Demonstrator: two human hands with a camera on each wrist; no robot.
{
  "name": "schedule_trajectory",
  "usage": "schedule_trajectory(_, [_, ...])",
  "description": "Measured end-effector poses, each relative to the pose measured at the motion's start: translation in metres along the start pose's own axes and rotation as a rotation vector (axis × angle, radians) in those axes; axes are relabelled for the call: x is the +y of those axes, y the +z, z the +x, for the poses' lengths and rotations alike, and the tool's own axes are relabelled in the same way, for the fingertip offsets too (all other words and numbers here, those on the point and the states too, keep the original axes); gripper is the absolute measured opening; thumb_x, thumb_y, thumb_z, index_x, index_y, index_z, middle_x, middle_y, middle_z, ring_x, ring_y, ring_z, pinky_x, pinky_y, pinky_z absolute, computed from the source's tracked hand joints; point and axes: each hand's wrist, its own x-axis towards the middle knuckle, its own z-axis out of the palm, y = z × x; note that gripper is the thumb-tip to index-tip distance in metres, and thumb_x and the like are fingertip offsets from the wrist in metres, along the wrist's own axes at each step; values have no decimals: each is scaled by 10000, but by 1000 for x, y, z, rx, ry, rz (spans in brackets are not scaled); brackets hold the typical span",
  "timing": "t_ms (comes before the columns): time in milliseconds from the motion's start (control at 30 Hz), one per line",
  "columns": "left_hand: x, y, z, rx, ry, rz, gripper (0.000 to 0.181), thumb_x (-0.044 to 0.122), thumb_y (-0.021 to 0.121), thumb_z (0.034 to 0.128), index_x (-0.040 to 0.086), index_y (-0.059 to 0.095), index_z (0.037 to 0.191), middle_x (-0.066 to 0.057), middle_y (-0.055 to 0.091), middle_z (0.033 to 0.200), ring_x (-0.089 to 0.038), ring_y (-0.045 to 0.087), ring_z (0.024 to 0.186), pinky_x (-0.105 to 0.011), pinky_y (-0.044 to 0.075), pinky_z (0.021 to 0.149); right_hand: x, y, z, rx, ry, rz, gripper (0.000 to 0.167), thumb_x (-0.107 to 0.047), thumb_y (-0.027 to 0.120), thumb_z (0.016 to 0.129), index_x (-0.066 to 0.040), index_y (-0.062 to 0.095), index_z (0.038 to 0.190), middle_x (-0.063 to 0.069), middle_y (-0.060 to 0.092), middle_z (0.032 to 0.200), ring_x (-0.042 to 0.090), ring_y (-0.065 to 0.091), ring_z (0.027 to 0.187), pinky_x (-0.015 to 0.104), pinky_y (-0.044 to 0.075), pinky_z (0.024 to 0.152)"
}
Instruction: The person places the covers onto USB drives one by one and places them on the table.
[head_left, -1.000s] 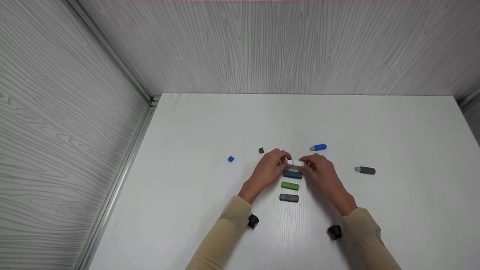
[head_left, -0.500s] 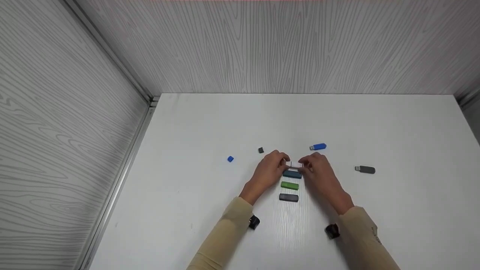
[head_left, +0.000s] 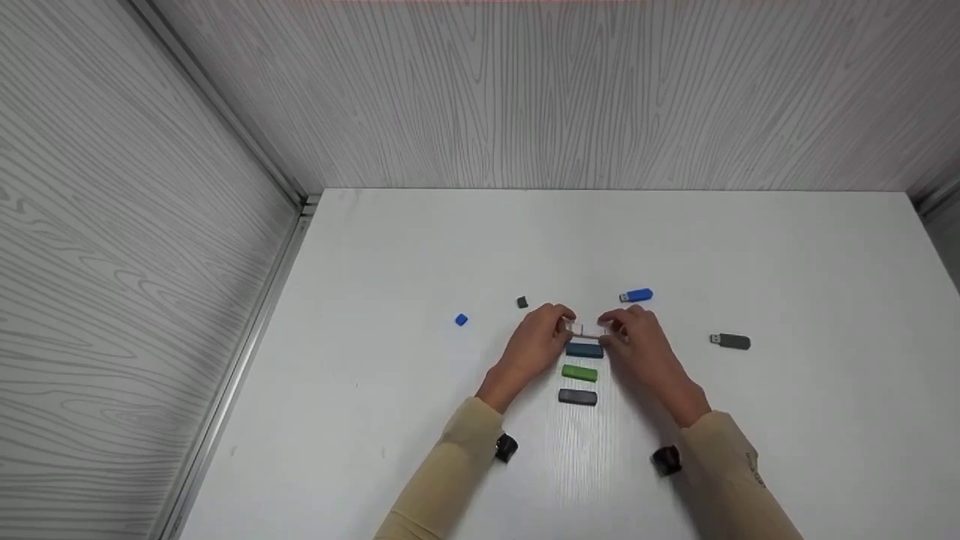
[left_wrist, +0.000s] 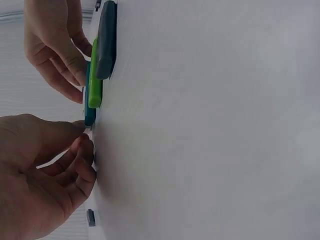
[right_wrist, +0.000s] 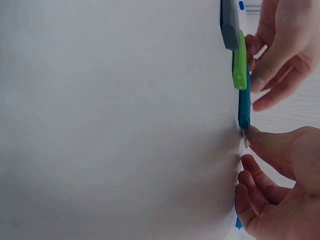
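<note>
A white USB stick (head_left: 592,331) lies sideways between my two hands, just behind a teal USB stick (head_left: 584,350). My left hand (head_left: 533,339) pinches its left end with thumb and forefinger. At its right end, the thumb and fingertips of my right hand (head_left: 641,348) grip around the tip. From the wrist views, most of the white stick is hidden by the teal one and the fingers. A green USB stick (head_left: 580,373) and a grey one (head_left: 577,397) lie in line in front, roughly parallel.
An uncapped blue USB stick (head_left: 636,295) lies behind my right hand, and an uncapped dark grey one (head_left: 730,341) lies to its right. A blue cap (head_left: 461,319) and a dark cap (head_left: 522,302) sit at the left. Panels wall the white table (head_left: 360,247).
Both hands stay at the white stick's ends and have shifted very slightly. The stick has come down a little toward the teal one and looks turned. The other sticks and caps have not moved.
</note>
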Motion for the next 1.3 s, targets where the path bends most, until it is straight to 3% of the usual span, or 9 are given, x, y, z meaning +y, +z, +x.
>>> schedule_trajectory(167, [-10, -16, -9, 43, -42, -8, 229, 144, 627, 1058, 99, 702, 1270, -51, 693, 1040, -127, 563, 898, -284, 502, 835, 7, -11, 1, -9, 7, 28, 284, -46, 664, 1009, 29, 676, 1283, 243, 674, 1146, 366, 593, 1071, 522, 500, 979])
schedule_trajectory(433, [-40, -55, -19, 114, -100, 6, 198, 112, 650, 1045, 71, 730, 1221, -83, 707, 1046, -177, 603, 892, -329, 527, 794, 15, -29, 2, 3, 41, 29, 300, -115, 647, 1045, 47, 660, 1297, 247, 650, 1126, 358, 620, 1031, 495, 524, 942])
schedule_trajectory(733, [-77, -89, -31, 194, -234, 115, 182, 113, 636, 1050, 96, 740, 1198, -87, 681, 1045, -211, 634, 925, -389, 555, 826, 22, -40, 6, 26, 99, -9, 373, -116, 563, 1076, 73, 548, 1398, 275, 542, 1172, 371, 577, 1040, 483, 503, 905])
schedule_trajectory(867, [-88, -97, -35, 182, -291, 122, 214, 65, 601, 1053, 100, 729, 1221, -108, 665, 1078, -236, 641, 962, -414, 565, 870, 21, -44, 9, -15, 150, -13, 483, -139, 511, 1097, 54, 360, 1513, 334, 421, 1286, 378, 551, 1034, 499, 497, 906])
schedule_trajectory(1000, [-93, -100, -39, 146, -291, 118, 273, -2, 583, 1030, 107, 719, 1241, -132, 640, 1109, -267, 640, 1001, -437, 560, 897, 22, -46, 13, -45, 173, -30, 571, -138, 483, 1104, 11, 215, 1585, 381, 319, 1350, 339, 539, 914, 450, 487, 803])
schedule_trajectory(1133, [-95, -99, -43, 117, -282, 86, 308, -31, 606, 1002, 121, 712, 1248, -134, 622, 1131, -283, 638, 1035, -451, 553, 901, 24, -46, 16, -64, 168, -40, 594, -126, 476, 1104, -16, 192, 1614, 376, 307, 1340, 281, 511, 820, 386, 444, 711])
schedule_trajectory(1300, [-96, -99, -46, 107, -271, 64, 272, 18, 667, 991, 125, 715, 1237, -129, 616, 1143, -293, 646, 1053, -455, 552, 885, 26, -43, 18, -79, 161, -66, 582, -148, 485, 1108, -35, 236, 1621, 371, 312, 1368, 300, 522, 855, 423, 463, 763])
